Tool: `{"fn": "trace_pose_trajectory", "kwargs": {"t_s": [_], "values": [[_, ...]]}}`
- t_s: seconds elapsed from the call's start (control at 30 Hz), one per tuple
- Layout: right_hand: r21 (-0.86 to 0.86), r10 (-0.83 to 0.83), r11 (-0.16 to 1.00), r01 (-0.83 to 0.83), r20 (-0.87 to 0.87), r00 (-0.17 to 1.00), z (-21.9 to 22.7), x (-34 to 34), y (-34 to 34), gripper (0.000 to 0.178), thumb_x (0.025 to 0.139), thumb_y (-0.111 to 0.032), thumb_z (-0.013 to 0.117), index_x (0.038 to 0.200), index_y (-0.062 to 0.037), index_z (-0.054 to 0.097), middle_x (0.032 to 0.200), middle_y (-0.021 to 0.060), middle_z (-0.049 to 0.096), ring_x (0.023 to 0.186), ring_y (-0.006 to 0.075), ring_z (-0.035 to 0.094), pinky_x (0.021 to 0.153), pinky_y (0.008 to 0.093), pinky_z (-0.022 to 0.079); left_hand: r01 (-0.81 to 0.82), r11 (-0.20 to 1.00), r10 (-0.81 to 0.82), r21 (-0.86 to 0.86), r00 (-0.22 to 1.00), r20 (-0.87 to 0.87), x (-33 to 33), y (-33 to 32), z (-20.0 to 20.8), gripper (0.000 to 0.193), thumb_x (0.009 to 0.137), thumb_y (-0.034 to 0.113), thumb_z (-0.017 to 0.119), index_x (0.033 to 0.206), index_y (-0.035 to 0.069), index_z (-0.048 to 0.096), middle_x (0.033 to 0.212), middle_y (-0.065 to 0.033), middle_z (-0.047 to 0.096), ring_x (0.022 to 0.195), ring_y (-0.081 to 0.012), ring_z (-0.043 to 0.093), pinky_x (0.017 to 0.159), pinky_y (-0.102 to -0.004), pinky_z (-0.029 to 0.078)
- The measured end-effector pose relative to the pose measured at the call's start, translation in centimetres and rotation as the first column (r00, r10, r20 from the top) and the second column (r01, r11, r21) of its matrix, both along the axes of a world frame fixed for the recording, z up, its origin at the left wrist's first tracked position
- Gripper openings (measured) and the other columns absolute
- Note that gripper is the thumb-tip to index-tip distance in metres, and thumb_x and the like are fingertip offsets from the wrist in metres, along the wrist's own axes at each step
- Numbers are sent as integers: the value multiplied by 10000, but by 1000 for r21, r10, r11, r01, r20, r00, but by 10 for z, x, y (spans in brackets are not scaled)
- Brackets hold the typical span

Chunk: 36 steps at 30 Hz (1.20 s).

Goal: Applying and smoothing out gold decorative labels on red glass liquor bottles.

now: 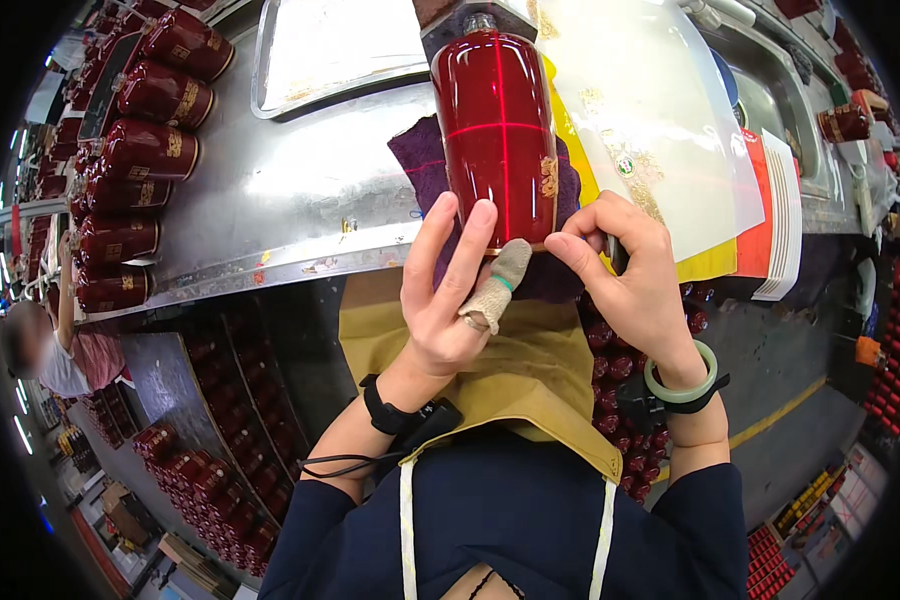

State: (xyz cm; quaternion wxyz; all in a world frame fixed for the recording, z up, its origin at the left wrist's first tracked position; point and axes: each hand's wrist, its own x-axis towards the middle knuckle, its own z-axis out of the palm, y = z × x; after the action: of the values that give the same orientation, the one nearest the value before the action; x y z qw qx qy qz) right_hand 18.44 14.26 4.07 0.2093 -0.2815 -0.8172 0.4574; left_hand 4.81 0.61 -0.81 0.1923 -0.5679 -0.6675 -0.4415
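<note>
A glossy dark-red glass bottle (495,130) lies on a folded purple cloth (422,160), base toward me. Red laser lines cross on its side, and gold ornament marks its right edge. My left hand (450,310) has its fingers stretched apart, with two fingertips against the bottle near the base. A cloth finger cover (500,285) sits on its thumb, at the base edge. My right hand (625,265) is closed, its thumb tip at the base's right corner. Something dark shows between its curled fingers; its kind is hidden.
Several red bottles (135,150) line the left of the metal bench (260,190). A white-lined tray (340,50) stands behind. Translucent sheets (660,110) with gold pieces lie right, beside red and white sheets (775,210) and a sink (770,90). Another person (55,350) is far left.
</note>
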Motion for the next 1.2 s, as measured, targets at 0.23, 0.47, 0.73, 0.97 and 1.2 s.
{"fn": "trace_pose_trajectory", "kwargs": {"t_s": [0.23, 0.47, 0.73, 0.97, 1.2], "values": [[3, -17, 1000, 17, 3, 1000, 2, -2, -2, 181, 893, -124, 804, 828, -12, 677, 733, 64, 592, 595, 165, 493, 586, 323, 413, 78, 996, -81, 46, 995, 64, -8, 4, -1, 144, 783, -34, 819, 808, -91, 689, 1117, -189, 759, 1157, -384, 668, 885, -397, 653], [-110, -107, 989, 100, -59, 993, -2, 0, -4, 201, 913, -136, 786, 839, 4, 662, 744, 41, 593, 641, 123, 475, 606, 299, 401, -11, 997, -1, 71, 987, 161, -5, -2, -10, 199, 781, -88, 812, 958, -42, 735, 1154, -180, 753, 1096, -409, 725, 866, -428, 641], [-288, -157, 948, 136, -53, 986, -11, -8, -20, 260, 911, -191, 811, 868, -12, 627, 734, -3, 545, 671, 83, 442, 602, 267, 376, 20, 999, -22, 34, 996, 82, -7, -8, -16, 314, 780, -123, 796, 1078, -53, 730, 1195, -210, 734, 1120, -410, 709, 957, -443, 609], [-330, -170, 932, 153, -23, 985, -11, -9, -22, 256, 937, -189, 792, 884, -13, 614, 717, -15, 540, 662, 70, 439, 586, 252, 373, 45, 999, -45, -9, 998, 50, -6, -9, -11, 292, 782, -146, 725, 1060, -58, 723, 1227, -203, 718, 1158, -410, 681, 948, -473, 600], [-413, -184, 898, 151, -39, 982, -18, -6, -21, 259, 999, -230, 732, 903, -19, 618, 688, -28, 489, 660, 46, 400, 573, 248, 333, -11, 1000, 13, -10, 984, 175, 2, -7, -12, 395, 782, -98, 772, 1165, -79, 679, 1230, -193, 711, 1157, -393, 677, 961, -446, 582]]}}
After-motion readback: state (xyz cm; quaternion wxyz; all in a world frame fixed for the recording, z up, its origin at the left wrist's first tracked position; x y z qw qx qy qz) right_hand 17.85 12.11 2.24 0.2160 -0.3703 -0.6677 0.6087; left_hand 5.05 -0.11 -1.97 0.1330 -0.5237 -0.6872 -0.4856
